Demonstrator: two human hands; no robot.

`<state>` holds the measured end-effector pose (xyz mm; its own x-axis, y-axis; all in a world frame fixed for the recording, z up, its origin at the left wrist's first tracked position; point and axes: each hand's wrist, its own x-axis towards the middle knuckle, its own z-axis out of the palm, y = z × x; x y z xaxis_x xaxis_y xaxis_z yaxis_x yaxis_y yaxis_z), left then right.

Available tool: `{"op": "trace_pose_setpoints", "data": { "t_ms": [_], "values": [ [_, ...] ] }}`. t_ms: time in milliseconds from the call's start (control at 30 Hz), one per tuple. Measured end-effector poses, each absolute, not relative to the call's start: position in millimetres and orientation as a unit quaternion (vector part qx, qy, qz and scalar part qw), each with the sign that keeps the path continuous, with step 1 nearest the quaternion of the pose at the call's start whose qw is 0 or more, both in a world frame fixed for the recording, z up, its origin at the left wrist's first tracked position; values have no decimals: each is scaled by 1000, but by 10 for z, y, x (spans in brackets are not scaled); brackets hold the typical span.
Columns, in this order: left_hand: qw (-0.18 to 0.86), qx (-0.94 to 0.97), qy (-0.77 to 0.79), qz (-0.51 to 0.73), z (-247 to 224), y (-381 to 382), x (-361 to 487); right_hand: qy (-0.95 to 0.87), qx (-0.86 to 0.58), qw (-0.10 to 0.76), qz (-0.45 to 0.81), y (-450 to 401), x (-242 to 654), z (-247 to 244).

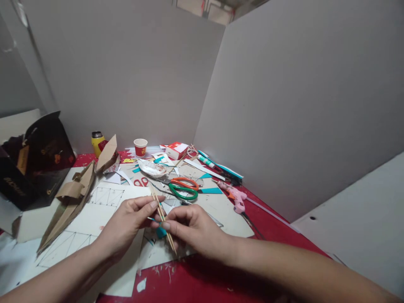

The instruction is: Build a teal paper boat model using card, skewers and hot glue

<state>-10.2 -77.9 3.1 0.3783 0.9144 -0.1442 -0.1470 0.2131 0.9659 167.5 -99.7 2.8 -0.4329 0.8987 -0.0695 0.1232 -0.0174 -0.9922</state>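
Observation:
Several thin wooden sticks (171, 243), lying side by side in a slanting bundle, are held between my two hands. My left hand (131, 221) pinches the upper part between thumb and fingers. Lower down, my right hand (195, 229) is closed on the same sticks with thumb and forefinger. A bit of teal paper (161, 232) shows just below the hands; whether it touches them I cannot tell. Under my left forearm lies a white sheet with truss drawings (107, 197). Right behind the fingers are scissors with orange and green handles (184, 193).
A brown cardboard boat shape (71, 202) and a dark box (41, 164) stand at left. Behind are a yellow bottle (97, 145), a paper cup (140, 148), and a foil dish (152, 168). A pink glue gun (236, 197) lies right. Grey panels (142, 75) enclose the red table (189, 282).

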Motion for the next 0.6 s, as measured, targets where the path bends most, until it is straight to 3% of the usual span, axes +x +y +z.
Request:
{"op": "trace_pose_setpoints", "data": {
  "t_ms": [600],
  "values": [
    [740,446,350,361,40,-794,-109,-683,-428,336,487,-991,1771,5]
  ]
}}
